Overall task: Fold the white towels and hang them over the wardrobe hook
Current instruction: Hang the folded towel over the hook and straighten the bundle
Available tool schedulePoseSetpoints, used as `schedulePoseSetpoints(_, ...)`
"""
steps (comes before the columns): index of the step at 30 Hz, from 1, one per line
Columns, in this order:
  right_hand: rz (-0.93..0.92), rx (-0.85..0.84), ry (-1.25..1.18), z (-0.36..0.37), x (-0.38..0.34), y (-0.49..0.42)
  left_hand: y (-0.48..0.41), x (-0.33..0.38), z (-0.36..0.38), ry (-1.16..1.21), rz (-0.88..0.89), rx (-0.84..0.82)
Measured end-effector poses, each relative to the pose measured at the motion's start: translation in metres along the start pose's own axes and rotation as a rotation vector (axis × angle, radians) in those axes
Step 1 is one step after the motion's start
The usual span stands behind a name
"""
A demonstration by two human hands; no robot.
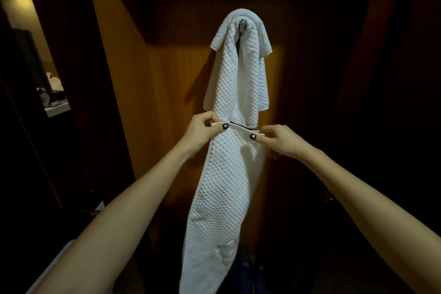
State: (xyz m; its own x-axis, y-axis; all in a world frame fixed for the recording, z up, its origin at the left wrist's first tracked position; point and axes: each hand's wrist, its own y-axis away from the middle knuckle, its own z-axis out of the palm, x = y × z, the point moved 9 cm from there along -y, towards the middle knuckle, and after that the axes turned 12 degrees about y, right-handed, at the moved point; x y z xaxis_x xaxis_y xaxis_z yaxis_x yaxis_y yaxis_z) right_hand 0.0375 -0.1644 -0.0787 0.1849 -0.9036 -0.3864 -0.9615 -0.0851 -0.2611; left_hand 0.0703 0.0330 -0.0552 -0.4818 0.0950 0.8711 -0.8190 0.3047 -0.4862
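Note:
One white waffle-textured towel hangs draped over a metal wardrobe hook on the wooden back panel. In front of it, a second white towel hangs long and narrow from my two hands, its lower end reaching the bottom of the frame. My left hand pinches the towel's top left corner between thumb and fingers. My right hand pinches its top right corner. The top edge between them is pulled straight, just below the hanging towel's lower hem.
The wooden wardrobe panel stands straight ahead, with dark door panels on the right. On the left, a dim room opening shows a counter with clutter. Something blue lies low behind the towel.

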Motion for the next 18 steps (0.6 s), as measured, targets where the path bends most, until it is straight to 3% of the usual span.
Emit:
schedulePoseSetpoints(4,-0.007,-0.107,0.342,0.004,0.02,-0.003,-0.002,0.006,-0.017,-0.043,-0.013,0.007)
schedulePoseSetpoints(10,-0.075,-0.277,0.207,0.032,0.023,-0.005,-0.003,0.022,-0.057,-0.139,0.008,0.044)
schedulePoseSetpoints(18,-0.055,0.04,-0.081,-0.01,-0.009,-0.019,0.008,0.023,-0.111,-0.51,0.047,0.123)
